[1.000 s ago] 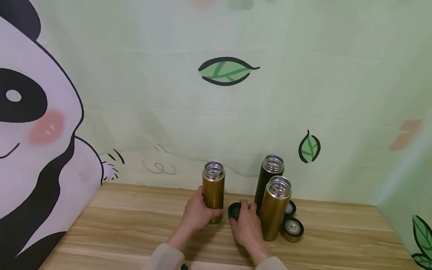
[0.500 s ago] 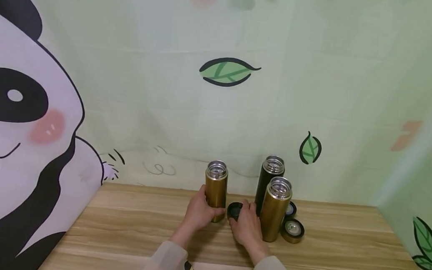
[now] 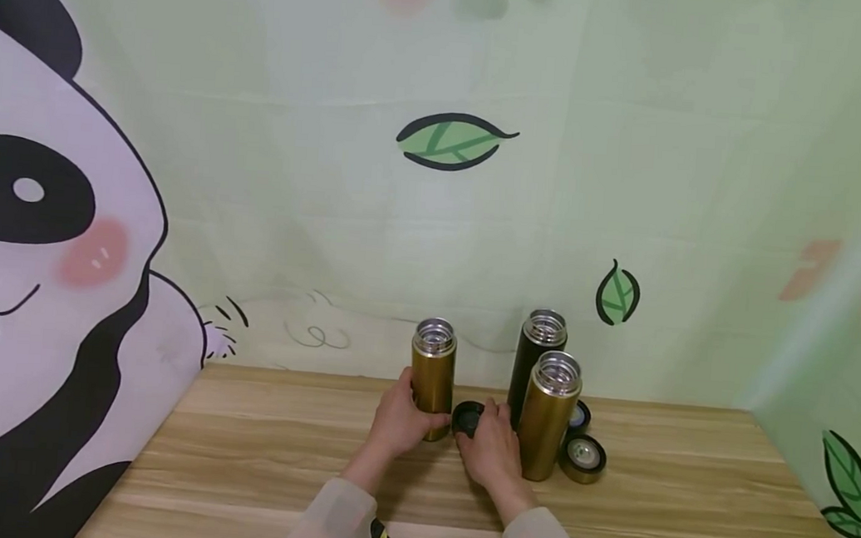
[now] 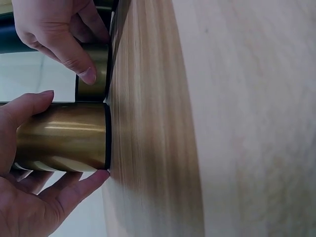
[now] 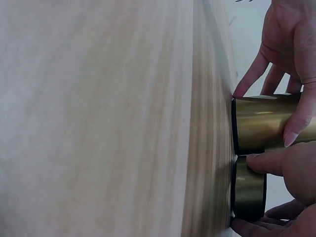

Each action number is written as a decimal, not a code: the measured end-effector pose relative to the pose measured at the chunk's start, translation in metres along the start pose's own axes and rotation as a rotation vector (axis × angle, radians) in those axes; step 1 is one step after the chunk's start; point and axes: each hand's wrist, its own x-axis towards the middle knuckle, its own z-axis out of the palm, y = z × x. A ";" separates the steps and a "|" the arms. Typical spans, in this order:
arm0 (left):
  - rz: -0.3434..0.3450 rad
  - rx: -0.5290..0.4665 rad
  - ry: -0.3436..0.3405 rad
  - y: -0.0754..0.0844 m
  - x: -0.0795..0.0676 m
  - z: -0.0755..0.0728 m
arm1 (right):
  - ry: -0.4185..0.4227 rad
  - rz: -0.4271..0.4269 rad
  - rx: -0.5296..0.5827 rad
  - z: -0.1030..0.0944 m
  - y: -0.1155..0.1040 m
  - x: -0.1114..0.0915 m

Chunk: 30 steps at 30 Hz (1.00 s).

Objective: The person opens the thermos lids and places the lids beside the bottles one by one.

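Note:
An uncapped gold thermos bottle [image 3: 434, 378] stands upright on the table, its steel mouth facing up. My left hand [image 3: 400, 413] grips its lower half, thumb on the near side; the left wrist view shows the fingers round the bottle's gold wall [image 4: 69, 133]. Just right of it a gold lid [image 5: 249, 190] with black edges lies with its dark inside [image 3: 467, 420] upward. My right hand [image 3: 493, 450] holds this lid between thumb and fingers, down at the tabletop. In both wrist views the lid sits right against the bottle's base.
Right beside my right hand stand a second gold thermos [image 3: 545, 431] and, behind it, a black thermos [image 3: 528, 367], both uncapped. A gold lid [image 3: 584, 459] and a partly hidden dark lid [image 3: 579, 417] lie to their right. A printed cloth backdrop [image 3: 313, 236] rises behind the table [image 3: 253, 448].
My left hand has slid the gold thermos a little to the right, closer to the lid. The right hand and its lid stay nearly in place.

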 end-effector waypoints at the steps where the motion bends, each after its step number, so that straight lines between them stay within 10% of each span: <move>1: -0.003 -0.001 -0.002 0.000 0.000 0.000 | -0.001 0.002 0.001 0.000 0.000 0.000; 30: -0.029 0.048 0.023 -0.007 -0.025 -0.020 | -0.121 -0.076 -0.010 -0.019 -0.012 -0.032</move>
